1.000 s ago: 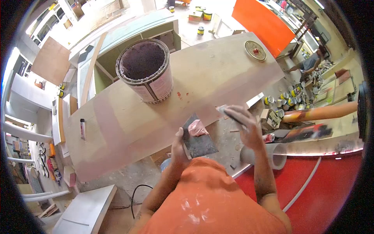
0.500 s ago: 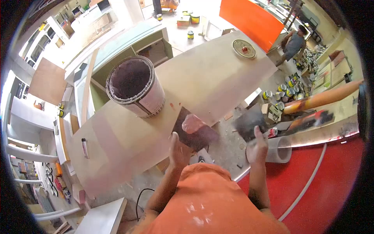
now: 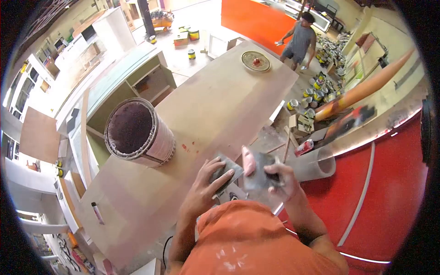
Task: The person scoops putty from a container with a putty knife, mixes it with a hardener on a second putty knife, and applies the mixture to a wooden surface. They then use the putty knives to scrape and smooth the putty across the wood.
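Red surface point(image 3: 343, 201), one: lay to the right of the right hand's grip.

Long board point(image 3: 206, 105), one: stretched beyond and to the left of both hands, its long axis running from near left to far right.

Person in grey point(image 3: 300, 39), one: stood well beyond the grips, past the board's far end.

Large can point(image 3: 160, 142), one: stood upright on the board, ahead and left of the left hand, its open mouth up.

Hands, two. Left hand point(image 3: 201, 185): forearm angled forward, back of the hand up, fingers reaching rightward, nearly closed on one plate. Right hand point(image 3: 286, 181): forearm slanted forward and inward, fingers bent and closed around the outer side of the other plate.

Round lid point(image 3: 256, 62), one: lay flat near the board's far end, well ahead of both grips, a red blot on top.

Flat dark plates, two, held in front of the orange shirt point(image 3: 243, 233). Right plate point(image 3: 263, 173): blurred, its free side facing the left hand. Left plate point(image 3: 229, 170): tilted, a corner pointing toward the right plate; whether they touched could not be told.

Pink paste point(image 3: 248, 161), one lump: clung to the right plate's inner side, long axis pointing away from the body.

Small tube point(image 3: 97, 213), one: lay on the board, left of the left hand.
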Motion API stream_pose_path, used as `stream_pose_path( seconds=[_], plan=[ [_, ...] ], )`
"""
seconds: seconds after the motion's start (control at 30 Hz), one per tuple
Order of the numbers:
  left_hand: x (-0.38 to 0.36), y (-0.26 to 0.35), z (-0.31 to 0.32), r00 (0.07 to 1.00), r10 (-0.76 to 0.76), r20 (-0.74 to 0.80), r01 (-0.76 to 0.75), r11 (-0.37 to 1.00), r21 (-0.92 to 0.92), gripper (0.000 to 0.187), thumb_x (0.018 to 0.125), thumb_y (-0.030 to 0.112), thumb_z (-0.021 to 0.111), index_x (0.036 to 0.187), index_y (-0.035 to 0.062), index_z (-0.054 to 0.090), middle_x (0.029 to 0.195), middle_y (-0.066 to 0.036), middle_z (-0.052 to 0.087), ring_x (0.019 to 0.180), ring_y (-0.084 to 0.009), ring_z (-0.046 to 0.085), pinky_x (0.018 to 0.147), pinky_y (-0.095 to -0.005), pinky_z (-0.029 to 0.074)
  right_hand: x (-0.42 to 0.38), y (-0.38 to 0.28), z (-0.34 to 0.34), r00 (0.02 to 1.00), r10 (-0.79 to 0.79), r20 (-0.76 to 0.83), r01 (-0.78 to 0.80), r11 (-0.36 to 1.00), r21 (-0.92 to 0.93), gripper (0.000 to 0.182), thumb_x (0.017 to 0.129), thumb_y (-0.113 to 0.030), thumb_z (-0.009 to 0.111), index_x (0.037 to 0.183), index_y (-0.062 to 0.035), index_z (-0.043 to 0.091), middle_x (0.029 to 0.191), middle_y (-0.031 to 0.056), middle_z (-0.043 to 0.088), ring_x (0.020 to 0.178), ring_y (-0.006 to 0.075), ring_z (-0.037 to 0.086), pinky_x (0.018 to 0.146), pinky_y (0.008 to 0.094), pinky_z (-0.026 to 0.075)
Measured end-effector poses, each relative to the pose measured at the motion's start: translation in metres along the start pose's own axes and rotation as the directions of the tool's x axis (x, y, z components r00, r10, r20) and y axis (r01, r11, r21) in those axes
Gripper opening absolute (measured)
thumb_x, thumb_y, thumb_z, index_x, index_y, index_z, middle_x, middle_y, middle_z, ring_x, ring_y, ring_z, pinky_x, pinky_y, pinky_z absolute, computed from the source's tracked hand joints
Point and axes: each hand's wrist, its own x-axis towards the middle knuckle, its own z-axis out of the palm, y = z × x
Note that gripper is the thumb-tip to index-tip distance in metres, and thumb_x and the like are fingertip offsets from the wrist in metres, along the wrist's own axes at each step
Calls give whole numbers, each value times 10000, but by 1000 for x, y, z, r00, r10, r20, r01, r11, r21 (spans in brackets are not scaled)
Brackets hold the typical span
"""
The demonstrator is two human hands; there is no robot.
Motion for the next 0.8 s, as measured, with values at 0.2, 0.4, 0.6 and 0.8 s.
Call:
stream_pose_path(
  seconds=[0.2,0.4,0.6,0.8],
  plan=[
    [-59,-44,33,777,-474,-414,4,662,-750,374,871,58,605,1242,44,560,1236,-120,522,1177,-250,504,1003,-437,419,86,-140,24,941,-270,-203,142,862,-486,366,837,-204,622,1151,-22,569,957,115,622,833,205,635,700,338,535],
    [-137,-118,81,566,-785,-252,-102,237,-966,292,830,-12,575,1121,-1,587,1109,-85,580,988,-197,565,894,-358,475,219,-158,-8,924,-370,98,-9,-275,-961,297,845,-173,526,1063,17,593,1061,252,621,881,355,647,734,418,527],
    [-111,-70,37,618,-660,-428,-83,486,-870,257,762,-11,593,1017,-21,610,1034,-81,605,912,-182,581,828,-320,487,214,-91,25,880,-444,170,-107,-534,-839,201,836,-166,566,960,-13,610,982,183,628,935,332,639,784,421,535],
    [-109,-59,22,539,-831,-139,-15,156,-988,90,756,38,610,759,111,556,717,-29,591,666,-167,566,694,-358,498,135,-40,115,913,-351,207,4,-499,-866,215,771,-57,586,968,23,555,982,188,555,931,325,580,804,402,513]
  ],
)
